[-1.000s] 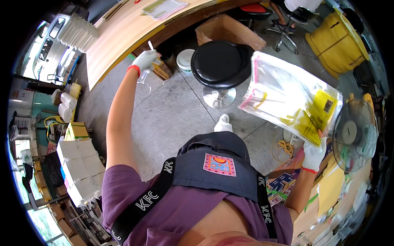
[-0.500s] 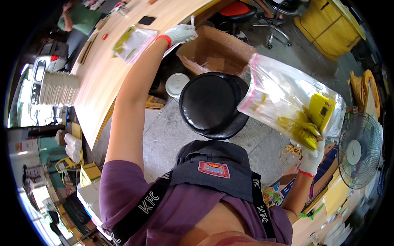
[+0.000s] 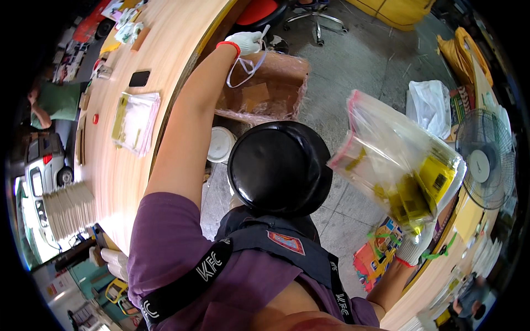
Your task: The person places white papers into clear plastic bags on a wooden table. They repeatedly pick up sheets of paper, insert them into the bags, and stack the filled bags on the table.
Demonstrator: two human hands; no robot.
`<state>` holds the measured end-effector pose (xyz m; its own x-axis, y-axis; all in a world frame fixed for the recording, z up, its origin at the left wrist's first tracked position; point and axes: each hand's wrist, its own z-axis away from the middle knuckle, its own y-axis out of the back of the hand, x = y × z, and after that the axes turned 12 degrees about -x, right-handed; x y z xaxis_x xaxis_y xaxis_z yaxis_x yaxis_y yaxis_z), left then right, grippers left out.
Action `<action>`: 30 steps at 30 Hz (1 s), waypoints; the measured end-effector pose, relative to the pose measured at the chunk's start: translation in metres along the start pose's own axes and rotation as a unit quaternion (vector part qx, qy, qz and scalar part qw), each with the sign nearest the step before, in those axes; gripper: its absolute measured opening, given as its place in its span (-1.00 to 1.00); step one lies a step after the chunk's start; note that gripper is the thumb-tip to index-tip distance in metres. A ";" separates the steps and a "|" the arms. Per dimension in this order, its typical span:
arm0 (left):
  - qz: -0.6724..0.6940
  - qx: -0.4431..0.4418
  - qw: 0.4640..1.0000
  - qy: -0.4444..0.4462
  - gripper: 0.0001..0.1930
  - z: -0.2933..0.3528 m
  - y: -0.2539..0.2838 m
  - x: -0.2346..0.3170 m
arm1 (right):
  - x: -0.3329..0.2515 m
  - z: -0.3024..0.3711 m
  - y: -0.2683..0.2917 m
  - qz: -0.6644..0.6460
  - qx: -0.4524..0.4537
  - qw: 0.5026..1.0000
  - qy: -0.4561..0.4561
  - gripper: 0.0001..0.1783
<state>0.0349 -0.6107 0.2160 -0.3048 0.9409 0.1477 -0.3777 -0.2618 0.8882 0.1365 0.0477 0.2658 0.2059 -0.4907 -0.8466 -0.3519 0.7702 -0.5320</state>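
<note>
My left hand [image 3: 245, 42], in a white knit glove with a red cuff, is closed on a thin white strip [image 3: 255, 68]. One end sticks up past the fingers and the rest hangs in a loop over an open cardboard box [image 3: 301, 83]. Out to the right, my gloved right hand [image 3: 417, 247] grips the lower end of several clear plastic bags [image 3: 381, 135] with pink-edged openings and yellow printed areas. The bags hide most of its fingers. A black round-topped stool or seat [image 3: 270, 168] stands between my arms.
A wooden table [image 3: 160, 49] on the left bears a stack of similar clear bags [image 3: 137, 122], a black phone [image 3: 139, 79] and a pile of flat sheets [image 3: 69, 209]. At right stand a fan [image 3: 479, 165] and a white plastic bag [image 3: 429, 107]. A white lidded bucket [image 3: 221, 144] is beside the stool.
My view has turned, so the table and box sit further left. The white strip now hangs in a visible loop from my left hand. My right hand still grips the bags.
</note>
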 end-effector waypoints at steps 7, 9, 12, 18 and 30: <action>-0.133 0.064 0.989 0.030 -0.52 0.060 0.023 -0.043 | 0.031 0.002 -0.127 0.062 0.132 0.989 0.004 -0.53; -0.079 0.181 0.976 -0.089 -0.52 0.095 0.019 -0.073 | 0.048 0.013 -0.161 0.152 0.073 0.985 0.046 -0.48; 0.117 0.060 0.974 -0.184 -0.41 0.155 0.015 -0.108 | 0.077 0.016 -0.194 0.053 0.105 0.992 0.046 -0.50; 0.765 -0.230 0.564 -0.210 -0.29 0.233 -0.105 -0.185 | 0.138 -0.021 -0.291 -0.113 -0.049 0.991 -0.060 -0.49; 0.863 -0.010 0.500 -0.070 -0.44 0.377 -0.160 -0.345 | 0.253 -0.127 -0.434 -0.245 -0.294 0.808 -0.447 -0.57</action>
<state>0.5302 -0.8124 0.1876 -0.1276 -0.6856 0.7167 0.3329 -0.7103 -0.6202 0.2256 -0.4626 0.2839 0.9373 0.0149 -0.3483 -0.3476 0.1161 -0.9304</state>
